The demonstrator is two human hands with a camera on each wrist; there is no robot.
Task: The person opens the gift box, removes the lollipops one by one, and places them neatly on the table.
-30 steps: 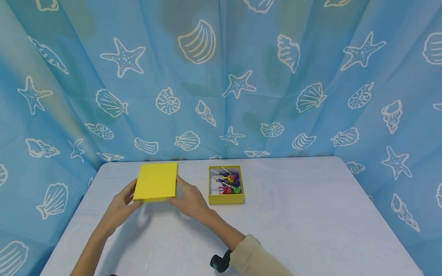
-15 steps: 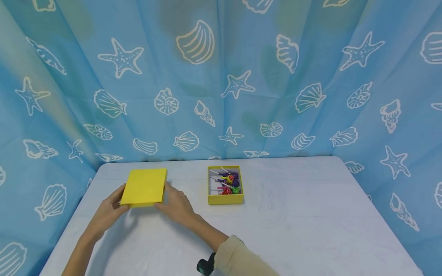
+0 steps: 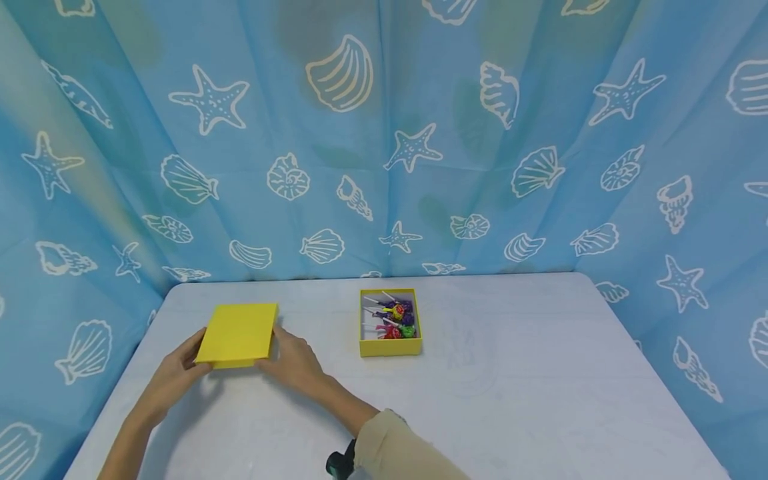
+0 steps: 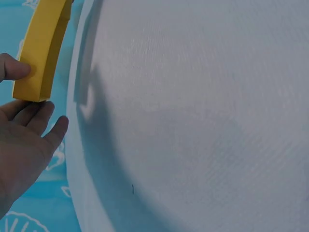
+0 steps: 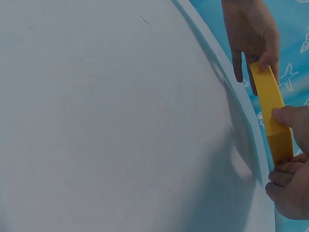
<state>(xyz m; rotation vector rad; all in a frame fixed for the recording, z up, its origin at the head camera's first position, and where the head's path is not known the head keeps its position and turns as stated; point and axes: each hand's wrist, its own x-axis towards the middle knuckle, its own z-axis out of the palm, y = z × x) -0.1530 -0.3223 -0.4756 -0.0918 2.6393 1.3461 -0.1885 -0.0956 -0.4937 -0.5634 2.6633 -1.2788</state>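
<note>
A flat, square yellow box lid (image 3: pixel 238 332) is held between both hands above the left part of the table, its shadow falling below it. My left hand (image 3: pixel 171 381) grips its left side, thumb on the near side. In the left wrist view, that thumb presses the yellow side while the fingers reach beneath. On the opposite side my right hand (image 3: pixel 298 365) pinches the lid's near right corner. The right wrist view has both hands at the lid (image 5: pixel 270 104). To the right, an uncovered yellow box (image 3: pixel 391 347) stands on the table with several wrapped lollipops (image 3: pixel 398 312) inside.
A white cloth-covered table (image 3: pixel 510 400) spreads out in front of me. Behind it and along both sides hangs a blue curtain (image 3: pixel 336 153) with seashell and starfish prints. A dark device (image 3: pixel 340 465) sits by the right sleeve.
Both hands have carried the lid to the left and somewhat nearer to me, and lower in the head view. The box of lollipops has stayed in place.
</note>
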